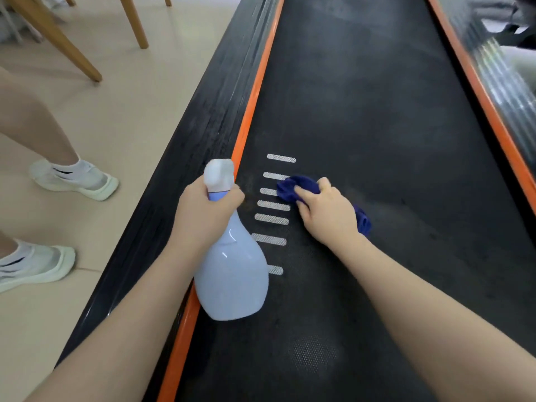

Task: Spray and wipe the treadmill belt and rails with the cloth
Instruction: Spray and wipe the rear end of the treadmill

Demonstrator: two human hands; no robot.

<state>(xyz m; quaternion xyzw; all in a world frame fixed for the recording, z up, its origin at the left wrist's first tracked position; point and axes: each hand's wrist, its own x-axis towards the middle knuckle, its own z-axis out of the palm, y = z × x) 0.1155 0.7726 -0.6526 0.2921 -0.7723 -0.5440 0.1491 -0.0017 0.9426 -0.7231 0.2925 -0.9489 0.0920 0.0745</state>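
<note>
**Wiping the treadmill belt**

The right hand (327, 211) presses a bunched blue cloth (295, 188) onto the black belt (377, 111), fingers curled round it — right beside the white stripes (274, 204). Left of the cloth, the left hand (204, 213) grips the neck of a pale blue spray bottle (232, 274) above the orange rail (246, 123).

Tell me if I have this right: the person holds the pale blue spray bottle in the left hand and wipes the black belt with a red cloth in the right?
Nearly. The cloth is dark blue, not red, as the head view shows. The rest stands: the left hand grips the pale blue spray bottle, and the right hand presses the cloth on the black belt.
</note>
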